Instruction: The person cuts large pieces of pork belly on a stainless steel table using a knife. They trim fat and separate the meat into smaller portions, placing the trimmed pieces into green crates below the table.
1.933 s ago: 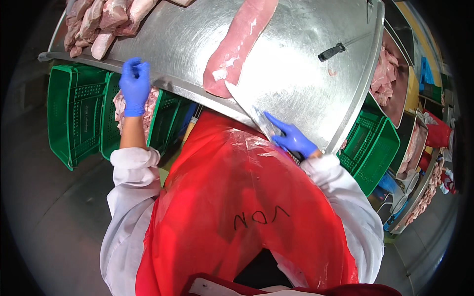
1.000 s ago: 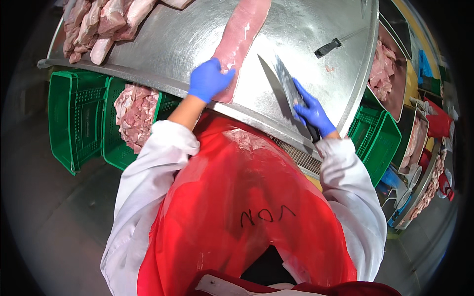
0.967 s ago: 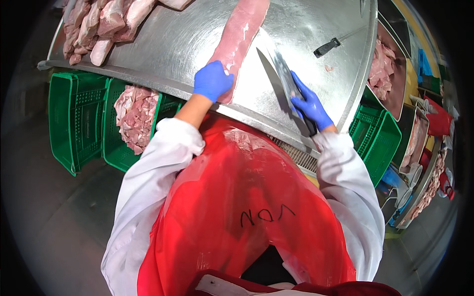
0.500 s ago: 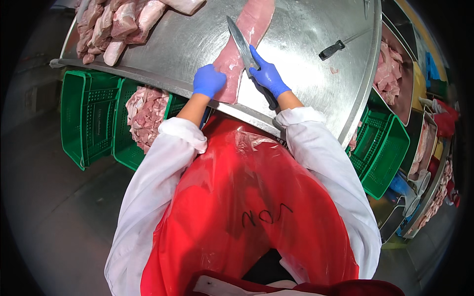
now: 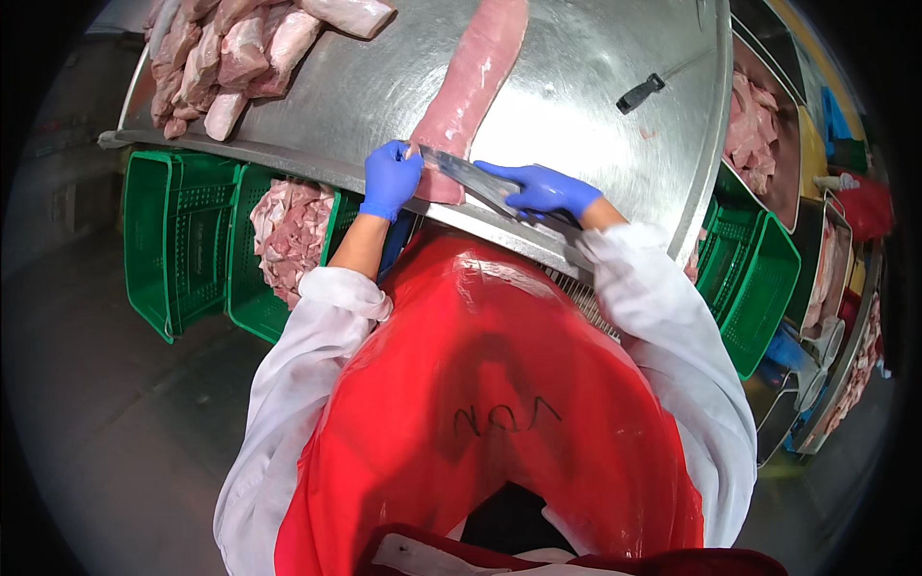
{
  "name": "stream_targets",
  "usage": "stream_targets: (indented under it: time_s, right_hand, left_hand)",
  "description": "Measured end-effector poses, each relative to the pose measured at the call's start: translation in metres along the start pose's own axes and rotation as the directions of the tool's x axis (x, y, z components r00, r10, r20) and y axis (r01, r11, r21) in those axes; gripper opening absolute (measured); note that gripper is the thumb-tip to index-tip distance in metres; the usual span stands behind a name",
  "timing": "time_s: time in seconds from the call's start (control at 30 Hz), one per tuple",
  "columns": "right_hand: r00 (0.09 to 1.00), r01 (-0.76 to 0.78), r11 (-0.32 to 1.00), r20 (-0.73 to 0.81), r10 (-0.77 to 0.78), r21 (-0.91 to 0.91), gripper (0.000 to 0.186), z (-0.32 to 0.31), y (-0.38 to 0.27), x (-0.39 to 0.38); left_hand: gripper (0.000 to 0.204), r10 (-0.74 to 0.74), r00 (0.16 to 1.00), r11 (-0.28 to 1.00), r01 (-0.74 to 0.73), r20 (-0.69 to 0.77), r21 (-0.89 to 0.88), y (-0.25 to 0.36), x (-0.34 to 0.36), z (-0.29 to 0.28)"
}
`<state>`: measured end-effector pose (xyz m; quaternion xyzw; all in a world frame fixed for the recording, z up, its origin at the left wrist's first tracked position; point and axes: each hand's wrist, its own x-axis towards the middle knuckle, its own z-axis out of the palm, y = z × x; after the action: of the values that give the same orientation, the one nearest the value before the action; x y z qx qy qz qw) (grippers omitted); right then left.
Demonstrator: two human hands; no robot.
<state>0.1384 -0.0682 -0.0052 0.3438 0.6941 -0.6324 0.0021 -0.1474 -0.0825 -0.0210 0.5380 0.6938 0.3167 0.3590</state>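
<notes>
A long pale-pink strip of meat, like a pork loin [image 5: 471, 86], lies lengthwise on the steel table, its near end at the front edge. My right hand [image 5: 549, 189], in a blue glove, is closed round the handle of a knife [image 5: 468, 175], whose blade lies across the near end of the loin and points left. At the loin's left edge, beside the knife tip, my blue-gloved left hand [image 5: 392, 180] is closed with its fingertips pinching a small bit of the meat.
Chunks of meat [image 5: 245, 48] are piled at the table's far left. A black-handled tool [image 5: 641, 93] with a thin shaft lies on the steel table [image 5: 576, 67] at right. Green crates [image 5: 154, 245] stand below the left edge, one holding trimmings [image 5: 288, 230]; another crate [image 5: 754, 288] is at right.
The knife has swung from pointing away to lying crosswise, nearer the table's front edge. My right hand has moved nearer and right; my left hand has shifted slightly left and nearer.
</notes>
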Motion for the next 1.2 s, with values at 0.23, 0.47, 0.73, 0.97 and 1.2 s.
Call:
stream_targets:
  time_s: [0.23, 0.47, 0.73, 0.97, 1.2]
  right_hand:
    - [0.985, 0.032, 0.999, 0.173, -0.025, -0.039, 0.063, 0.034, -0.073, 0.074]
    - [0.772, 0.163, 0.976, -0.597, -0.218, -0.146, 0.076, -0.050, 0.037, 0.024]
    - [0.820, -0.178, 0.897, -0.565, -0.092, -0.405, 0.070, -0.101, 0.002, 0.121]
    - [0.859, -0.429, 0.818, -0.453, 0.239, -0.382, 0.062, -0.013, -0.008, 0.018]
    - [0.805, -0.344, 0.936, -0.537, 0.254, -0.073, 0.064, 0.046, 0.002, -0.067]
  left_hand:
    - [0.011, 0.024, 0.999, 0.986, -0.028, -0.026, -0.164, 0.039, -0.031, -0.084]
    - [0.043, 0.169, 0.985, 0.840, -0.167, 0.043, 0.516, -0.079, -0.027, -0.156]
    - [0.084, 0.249, 0.961, 0.596, -0.252, 0.123, 0.762, 0.046, 0.035, 0.061]
    - [0.083, -0.072, 0.973, 0.862, -0.050, 0.220, 0.505, 0.023, 0.121, 0.017]
    - [0.086, -0.019, 0.891, 0.745, 0.315, 0.453, -0.588, 0.016, 0.175, -0.033]
